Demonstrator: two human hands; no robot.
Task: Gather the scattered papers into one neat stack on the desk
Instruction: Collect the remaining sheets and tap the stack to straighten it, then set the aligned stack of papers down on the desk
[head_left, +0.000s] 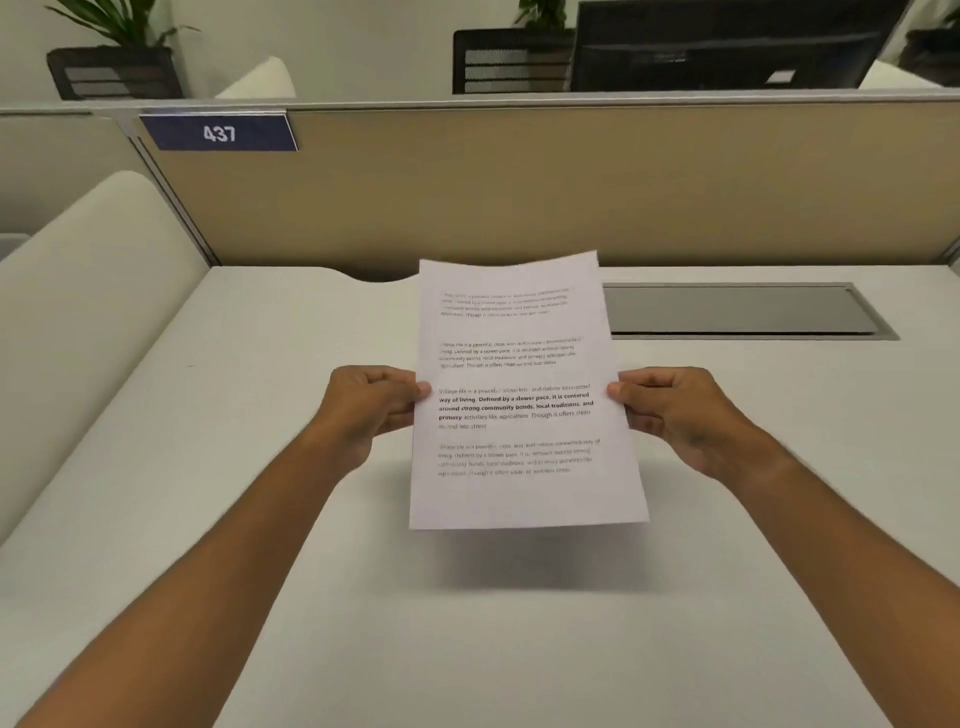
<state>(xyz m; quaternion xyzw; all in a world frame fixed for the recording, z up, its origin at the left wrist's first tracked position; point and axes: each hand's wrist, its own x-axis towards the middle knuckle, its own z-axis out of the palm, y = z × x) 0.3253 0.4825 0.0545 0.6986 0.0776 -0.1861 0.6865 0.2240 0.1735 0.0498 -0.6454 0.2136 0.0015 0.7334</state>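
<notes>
Both hands up: left hand (366, 402) at 9 o'clock, right hand (670, 410) at 3, each pinching the papers (519, 395) above the desk (208, 467), probably squaring edges before setting down.

Tan cubicle partition (519, 182) runs along the far edge. Blue number plate (218, 133) reading 437, fixed at its upper left. Grey cable-tray flap (737, 310) recessed flush, right of centre. Dark monitor (727, 47) beyond the partition, right. Potted plant (117, 52) far left; black mesh chair back (511, 62) centre.
</notes>
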